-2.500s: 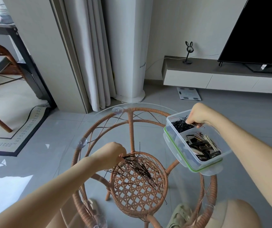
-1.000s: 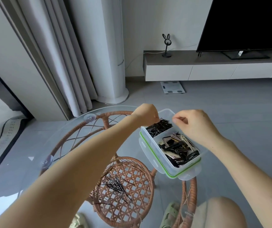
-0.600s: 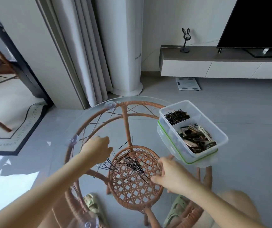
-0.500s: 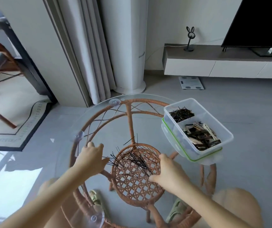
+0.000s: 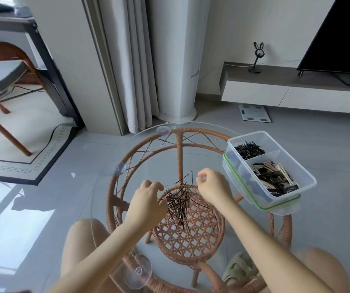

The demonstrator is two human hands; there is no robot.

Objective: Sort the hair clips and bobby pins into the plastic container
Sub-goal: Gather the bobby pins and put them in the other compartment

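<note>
The loose bobby pins [image 5: 179, 205] lie in a dark, thin, criss-crossed heap on the glass table top [image 5: 144, 157], near its middle, with a couple of strays [image 5: 183, 179] just beyond the heap on the far side. The glass is so clear that the heap seems to float over the woven rattan shelf [image 5: 193, 235] below it.

The left hand [image 5: 146, 199] is at the heap's left edge, fingers curled down against the pins. I cannot tell whether they have caught any. The right hand [image 5: 212, 187] hovers at the heap's far right side with its fingers curled in and thumb meeting forefinger. Whether a pin sits in that pinch is too fine to see.

At the table's right rim stands the plastic container [image 5: 308, 182], clear-walled and split in two, resting on its green-edged lid [image 5: 284, 209]. The far compartment holds sorted bobby pins [image 5: 249, 149], a small black tangle. The near one holds hair clips [image 5: 272, 178], black, brown and cream, piled flat. Dark shapes show through the container's left wall, but they are hard to make out.
</note>
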